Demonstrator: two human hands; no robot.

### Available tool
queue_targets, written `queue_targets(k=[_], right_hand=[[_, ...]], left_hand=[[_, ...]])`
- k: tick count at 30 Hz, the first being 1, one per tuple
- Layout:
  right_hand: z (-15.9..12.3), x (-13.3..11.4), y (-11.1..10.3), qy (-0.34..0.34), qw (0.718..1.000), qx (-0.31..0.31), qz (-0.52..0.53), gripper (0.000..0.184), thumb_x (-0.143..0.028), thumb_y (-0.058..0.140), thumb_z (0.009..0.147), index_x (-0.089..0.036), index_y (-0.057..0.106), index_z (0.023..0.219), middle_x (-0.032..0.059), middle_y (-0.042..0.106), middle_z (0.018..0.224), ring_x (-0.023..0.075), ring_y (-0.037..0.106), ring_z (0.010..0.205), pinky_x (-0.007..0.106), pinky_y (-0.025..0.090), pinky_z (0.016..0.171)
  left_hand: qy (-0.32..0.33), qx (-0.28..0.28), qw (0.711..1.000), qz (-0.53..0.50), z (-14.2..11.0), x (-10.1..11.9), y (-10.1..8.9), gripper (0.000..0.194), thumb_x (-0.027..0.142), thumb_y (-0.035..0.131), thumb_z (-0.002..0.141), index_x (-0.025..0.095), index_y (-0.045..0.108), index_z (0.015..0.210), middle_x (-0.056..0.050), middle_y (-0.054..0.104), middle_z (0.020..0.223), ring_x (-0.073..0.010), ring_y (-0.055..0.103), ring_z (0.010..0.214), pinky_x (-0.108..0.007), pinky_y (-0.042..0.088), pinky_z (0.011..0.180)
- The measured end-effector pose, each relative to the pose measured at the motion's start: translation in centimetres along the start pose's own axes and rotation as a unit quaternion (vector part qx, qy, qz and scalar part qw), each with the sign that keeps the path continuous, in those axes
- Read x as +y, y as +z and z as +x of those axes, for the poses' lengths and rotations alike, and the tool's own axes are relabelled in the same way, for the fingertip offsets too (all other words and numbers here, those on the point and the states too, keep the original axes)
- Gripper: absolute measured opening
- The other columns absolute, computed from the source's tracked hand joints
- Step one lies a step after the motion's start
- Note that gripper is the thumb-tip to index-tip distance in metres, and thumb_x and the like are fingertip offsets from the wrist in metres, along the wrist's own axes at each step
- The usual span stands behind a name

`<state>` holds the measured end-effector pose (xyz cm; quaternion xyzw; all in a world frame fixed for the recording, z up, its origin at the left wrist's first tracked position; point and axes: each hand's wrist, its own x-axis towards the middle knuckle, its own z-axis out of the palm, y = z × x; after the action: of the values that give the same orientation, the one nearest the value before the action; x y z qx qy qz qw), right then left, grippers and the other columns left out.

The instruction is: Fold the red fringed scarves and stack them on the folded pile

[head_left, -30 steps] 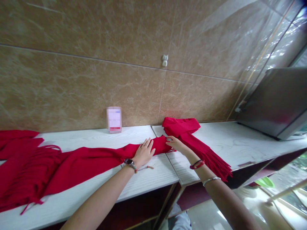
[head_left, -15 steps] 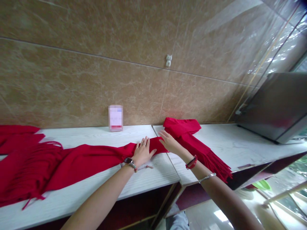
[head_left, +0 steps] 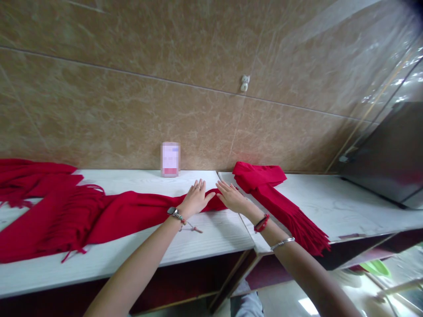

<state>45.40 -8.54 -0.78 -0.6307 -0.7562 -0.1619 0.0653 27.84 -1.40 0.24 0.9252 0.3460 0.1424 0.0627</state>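
Note:
A long red scarf (head_left: pixel 132 207) stretches across the white counter, folded narrow toward its right end and bunched with fringe at the left. My left hand (head_left: pixel 195 200) lies flat on its narrow part, fingers apart, a watch and bracelet on the wrist. Beside it, my right hand (head_left: pixel 233 198) rests palm down over the scarf's right end, fingers stretched out and holding nothing. The hands' thumbs are close together. To the right lies a folded red scarf (head_left: pixel 274 200) with its fringe toward the front edge.
More red fabric (head_left: pixel 36 176) lies at the far left. An upright phone (head_left: pixel 170 159) leans against the tiled wall (head_left: pixel 132 110). The white counter (head_left: pixel 205 237) has open shelves beneath. A dark metal box (head_left: pixel 386 154) stands at the right end, and a green basin (head_left: pixel 376 267) is below.
My right hand has lowered onto the scarf's right end, its fingers now flatter. My left hand stays on the scarf. The whole view has shifted slightly.

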Motion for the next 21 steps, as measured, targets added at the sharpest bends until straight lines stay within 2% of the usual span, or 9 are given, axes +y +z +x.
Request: queue_targets(k=[3, 5, 9, 12, 14, 16, 18, 19, 21], right_hand=[[0.1, -1.3, 0.6, -0.041, 0.999, 0.002, 0.019, 0.045, -0.029, 0.034, 0.093, -0.012, 0.036, 0.134, 0.0159, 0.038, 0.138, 0.0285, 0.03, 0.129, 0.05, 0.033, 0.1], [0.0, -1.6, 1.4, -0.056, 0.998, 0.003, 0.017, 0.044, -0.028, 0.033, 0.093, -0.012, 0.038, 0.134, 0.0159, 0.039, 0.138, 0.0282, 0.032, 0.128, 0.049, 0.034, 0.099], [-0.2, -0.8, 2.6, -0.048, 0.999, 0.01, 0.001, 0.043, -0.025, 0.033, 0.093, -0.008, 0.039, 0.132, 0.0181, 0.04, 0.136, 0.0287, 0.035, 0.126, 0.047, 0.035, 0.099], [0.0, -0.1, 2.6, -0.077, 0.997, -0.016, 0.001, 0.038, -0.023, 0.034, 0.092, -0.014, 0.049, 0.125, 0.0154, 0.042, 0.136, 0.0312, 0.032, 0.127, 0.052, 0.034, 0.097], [0.6, -0.2, 2.1, -0.076, 0.997, -0.028, 0.017, 0.037, -0.025, 0.034, 0.092, -0.015, 0.051, 0.123, 0.0153, 0.041, 0.136, 0.0337, 0.03, 0.128, 0.056, 0.034, 0.095], [1.8, -1.2, 1.5, -0.048, 0.997, -0.013, 0.051, 0.041, -0.031, 0.032, 0.093, -0.015, 0.045, 0.128, 0.0167, 0.037, 0.139, 0.0336, 0.028, 0.129, 0.057, 0.034, 0.096], [3.6, -3.3, 0.9, -0.042, 0.994, 0.01, 0.097, 0.047, -0.036, 0.031, 0.093, -0.014, 0.038, 0.134, 0.0172, 0.034, 0.14, 0.031, 0.027, 0.13, 0.054, 0.032, 0.098], [4.5, -4.6, 0.8, -0.055, 0.991, 0.015, 0.118, 0.048, -0.037, 0.032, 0.093, -0.013, 0.036, 0.135, 0.0171, 0.034, 0.141, 0.0297, 0.027, 0.13, 0.052, 0.031, 0.1], [6.4, -7.7, 0.7, -0.096, 0.984, 0.014, 0.151, 0.049, -0.036, 0.034, 0.092, -0.011, 0.036, 0.134, 0.0174, 0.035, 0.14, 0.0282, 0.027, 0.13, 0.048, 0.029, 0.102]], left_hand=[[-0.025, 0.006, 0.999, 0.026, -1.4, -3.8, -2.5, 0.069, 0.054, 0.025, 0.09, 0.005, 0.024, 0.138, -0.021, 0.022, 0.144, -0.0288, 0.018, 0.134, -0.04, 0.022, 0.105], [-0.019, -0.044, 0.997, 0.053, -3.2, -7.2, -3.8, 0.069, 0.056, 0.029, 0.088, 0.011, 0.023, 0.14, -0.016, 0.022, 0.145, -0.0277, 0.017, 0.134, -0.04, 0.021, 0.105], [-0.062, -0.145, 0.981, 0.112, -8.1, -13.6, -5.4, 0.072, 0.056, 0.042, 0.082, 0.019, 0.023, 0.141, -0.011, 0.018, 0.147, -0.0295, 0.016, 0.134, -0.045, 0.02, 0.105], [-0.082, -0.109, 0.977, 0.166, -11.4, -16.6, -6.9, 0.062, 0.048, 0.037, 0.087, 0.019, 0.026, 0.14, -0.009, 0.021, 0.147, -0.0271, 0.017, 0.134, -0.044, 0.018, 0.106], [-0.143, -0.036, 0.964, 0.221, -13.1, -18.1, -8.2, 0.059, 0.046, 0.035, 0.088, 0.018, 0.027, 0.14, -0.011, 0.02, 0.147, -0.0302, 0.014, 0.135, -0.048, 0.017, 0.105], [-0.265, 0.015, 0.928, 0.261, -14.3, -19.5, -9.4, 0.066, 0.051, 0.039, 0.085, 0.016, 0.026, 0.141, -0.017, 0.016, 0.147, -0.0399, 0.014, 0.132, -0.058, 0.019, 0.099], [-0.384, -0.008, 0.889, 0.25, -15.3, -20.9, -10.3, 0.08, 0.057, 0.047, 0.079, 0.013, 0.023, 0.141, -0.026, 0.018, 0.143, -0.0478, 0.022, 0.127, -0.062, 0.027, 0.092], [-0.414, -0.038, 0.88, 0.23, -15.6, -21.5, -10.6, 0.085, 0.057, 0.05, 0.077, 0.011, 0.021, 0.142, -0.029, 0.024, 0.14, -0.0478, 0.029, 0.123, -0.059, 0.032, 0.089], [-0.417, -0.089, 0.884, 0.191, -16.1, -22.4, -10.9, 0.084, 0.049, 0.053, 0.078, 0.008, 0.017, 0.142, -0.03, 0.041, 0.129, -0.041, 0.045, 0.115, -0.048, 0.041, 0.086]])
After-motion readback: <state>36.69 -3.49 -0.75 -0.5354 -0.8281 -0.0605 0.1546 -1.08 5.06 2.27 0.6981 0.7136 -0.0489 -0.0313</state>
